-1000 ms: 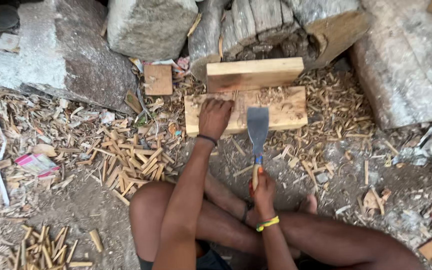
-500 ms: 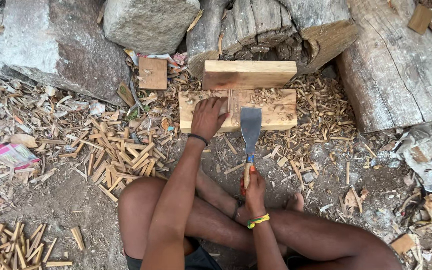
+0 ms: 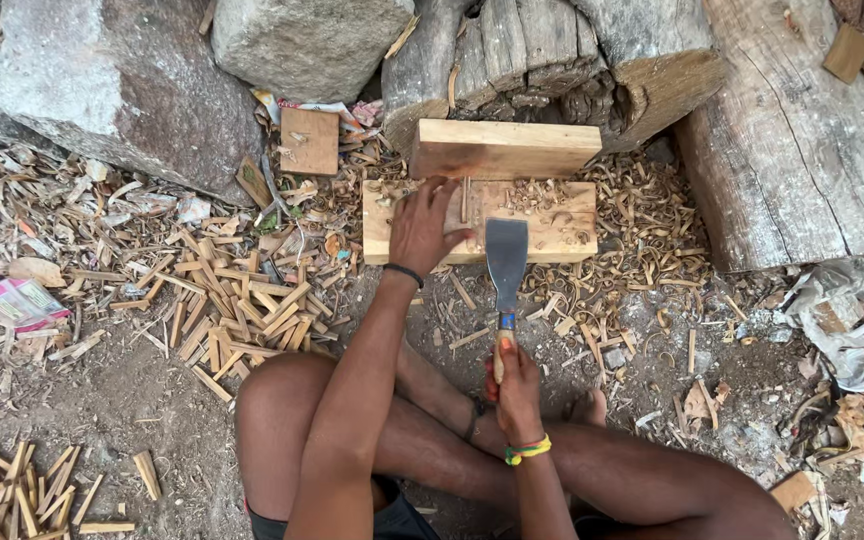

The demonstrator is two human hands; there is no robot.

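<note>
I sit cross-legged on the ground. My left hand rests on a flat wooden block and pinches a thin upright wooden stick on it. My right hand grips the handle of a wide flat-bladed chopping knife, held blade-up just in front of the block, to the right of the stick. A second thicker wooden plank lies behind the block, against a log. Shavings lie on the block.
A pile of cut wooden sticks lies to the left, more sticks at the lower left. Large stones and logs ring the back. A small square wood piece, a pink packet and curled shavings litter the ground.
The view shifted slightly. My left hand stays on the block with the stick; the knife in my right hand remains raised beside it, moved a little lower.
</note>
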